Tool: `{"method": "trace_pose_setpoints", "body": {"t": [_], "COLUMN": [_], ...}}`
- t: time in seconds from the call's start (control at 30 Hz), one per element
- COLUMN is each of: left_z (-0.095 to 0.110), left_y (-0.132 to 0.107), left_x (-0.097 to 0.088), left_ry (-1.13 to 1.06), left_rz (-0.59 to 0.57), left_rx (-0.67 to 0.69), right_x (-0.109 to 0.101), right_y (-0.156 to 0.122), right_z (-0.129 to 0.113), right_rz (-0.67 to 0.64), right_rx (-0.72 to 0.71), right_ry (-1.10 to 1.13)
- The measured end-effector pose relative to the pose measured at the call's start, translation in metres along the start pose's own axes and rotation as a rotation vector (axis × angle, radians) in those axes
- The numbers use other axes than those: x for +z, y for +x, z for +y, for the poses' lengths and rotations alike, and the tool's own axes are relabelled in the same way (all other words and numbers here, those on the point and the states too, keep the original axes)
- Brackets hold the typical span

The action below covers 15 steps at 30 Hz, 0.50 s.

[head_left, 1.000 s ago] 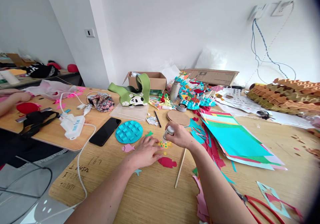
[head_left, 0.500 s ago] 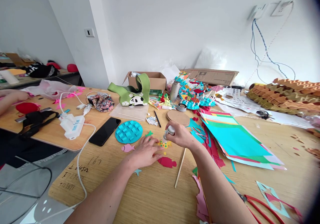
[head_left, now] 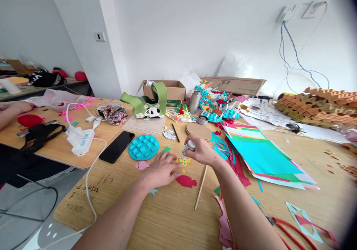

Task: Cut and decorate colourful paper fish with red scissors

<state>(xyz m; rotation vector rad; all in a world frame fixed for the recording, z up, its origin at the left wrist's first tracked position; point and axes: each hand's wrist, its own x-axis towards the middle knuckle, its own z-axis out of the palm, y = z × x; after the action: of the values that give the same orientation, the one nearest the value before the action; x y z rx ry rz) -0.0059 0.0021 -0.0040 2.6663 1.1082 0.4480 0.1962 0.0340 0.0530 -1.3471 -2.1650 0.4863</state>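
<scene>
A: Where is the yellow paper fish with coloured spots (head_left: 186, 161)?
B: Flat on the light wooden table (head_left: 156, 222), right between your hands. Take it as the clock's centre, twelve pointing away from you.
A: Then your left hand (head_left: 163, 170) comes in at nine, palm down, fingers extended and slightly parted, their tips at the fish's near edge.
B: Your right hand (head_left: 201, 151) sits toward two, fingers closed round a small clear container with a whitish lid (head_left: 190, 145), tilted. Whether its lower end touches the fish, I can't tell.
A: At six, near your left thumb, you have the crimson paper fish (head_left: 186, 181); at nine, past your left fingers, the pink paper fish (head_left: 142, 165).
B: And the thin wooden stick (head_left: 201, 188) lies at five, the round blue woven disc (head_left: 144, 147) at ten, the round brown cardboard disc (head_left: 199, 131) at one.
</scene>
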Motion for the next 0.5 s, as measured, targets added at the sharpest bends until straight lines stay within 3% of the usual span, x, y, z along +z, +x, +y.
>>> {"method": "trace_pose_setpoints", "body": {"t": [0.5], "left_z": [0.0000], "left_y": [0.0001], "left_x": [-0.0003], "left_ry": [-0.003], "left_rz": [0.000], "left_rx": [-0.006], "right_x": [0.0012], "right_y": [0.0007], "right_z": [-0.0001], "right_rz": [-0.008], "right_rx": [0.002], "right_ry": [0.027]}}
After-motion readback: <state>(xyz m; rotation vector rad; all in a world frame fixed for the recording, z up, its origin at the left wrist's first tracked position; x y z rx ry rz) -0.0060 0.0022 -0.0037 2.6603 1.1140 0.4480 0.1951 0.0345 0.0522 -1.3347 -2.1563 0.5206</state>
